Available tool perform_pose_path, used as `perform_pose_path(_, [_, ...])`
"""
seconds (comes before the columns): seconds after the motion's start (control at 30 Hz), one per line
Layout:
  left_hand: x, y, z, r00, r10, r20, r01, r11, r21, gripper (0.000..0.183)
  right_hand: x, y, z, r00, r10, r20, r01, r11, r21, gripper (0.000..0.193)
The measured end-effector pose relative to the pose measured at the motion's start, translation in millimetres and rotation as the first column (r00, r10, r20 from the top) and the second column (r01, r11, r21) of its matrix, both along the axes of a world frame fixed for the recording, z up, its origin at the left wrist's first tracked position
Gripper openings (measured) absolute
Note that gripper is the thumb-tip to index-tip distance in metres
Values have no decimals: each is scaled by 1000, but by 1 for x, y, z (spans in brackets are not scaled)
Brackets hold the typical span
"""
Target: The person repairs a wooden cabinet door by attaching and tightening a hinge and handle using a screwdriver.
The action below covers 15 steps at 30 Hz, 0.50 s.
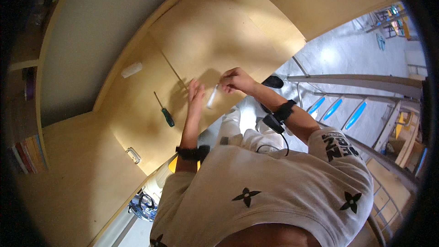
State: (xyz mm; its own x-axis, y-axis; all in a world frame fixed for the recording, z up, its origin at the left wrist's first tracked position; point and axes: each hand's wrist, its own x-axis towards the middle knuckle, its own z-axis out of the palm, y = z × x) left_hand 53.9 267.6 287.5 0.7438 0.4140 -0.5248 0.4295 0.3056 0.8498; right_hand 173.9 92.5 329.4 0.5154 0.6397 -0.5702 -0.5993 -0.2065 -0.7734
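My right hand [237,81] is closed in a pinch over the wooden desk top [215,32]. From its fingertips a slim white piece [212,98], shaped like a small tube, points down toward the desk's near edge. Just left of it, my left hand [195,92] is raised with the fingers stretched out and nothing in them. A screwdriver [168,116] with a dark green handle lies on the desk to the left of that hand. Farther left, a small whitish block-like object [131,69] rests near the back board.
A metal latch or handle [133,155] sits on the wood at the lower left. Books [28,154] stand on a shelf at the far left. To the right, a metal ladder-like frame [347,82] with blue treads rises beside the desk. A dark shoe [273,82] shows below.
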Motion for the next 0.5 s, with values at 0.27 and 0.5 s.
perform_pose_path(0.27, [84, -86, 52, 586, -559, 586, 727, 682, -76, 31, 6, -93, 35, 824, -424, -376, 472, 881, 41, 10])
perform_pose_path(0.5, [104, -127, 41, 638, -696, 329, 760, 500, -415, 16, -5, -124, 53, 678, -683, -271, 697, 715, -60, 13])
